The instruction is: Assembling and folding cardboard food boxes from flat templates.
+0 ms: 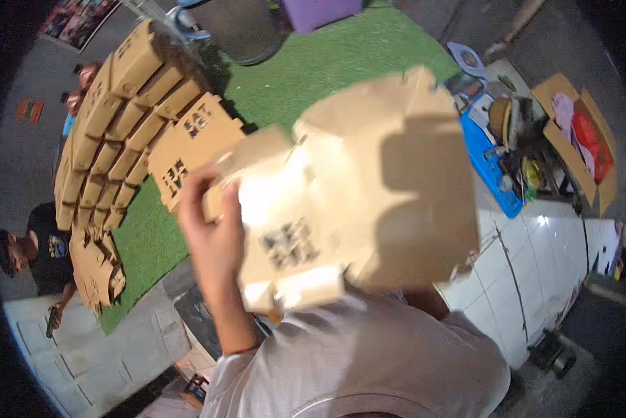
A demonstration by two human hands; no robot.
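Item: brown cardboard box blank (368,188), partly folded, printed dark mark on one panel, held up close to the camera above the green turf mat (327,63).
Left hand (212,230): closed on the blank's left edge, fingers wrapped over a flap.
Right hand: hidden behind the cardboard; grip cannot be told.
Stage, judged: mid-assembly, panels raised but flaps not tucked. The next fold likely calls for a steady hold on one side while the loose flaps are pressed inward.
Surroundings: stack of folded boxes (118,132) lying well apart on the left of the turf; blue tray (490,167) with clutter to the right; white tiled floor (536,258); another person (37,254) seated at far left.
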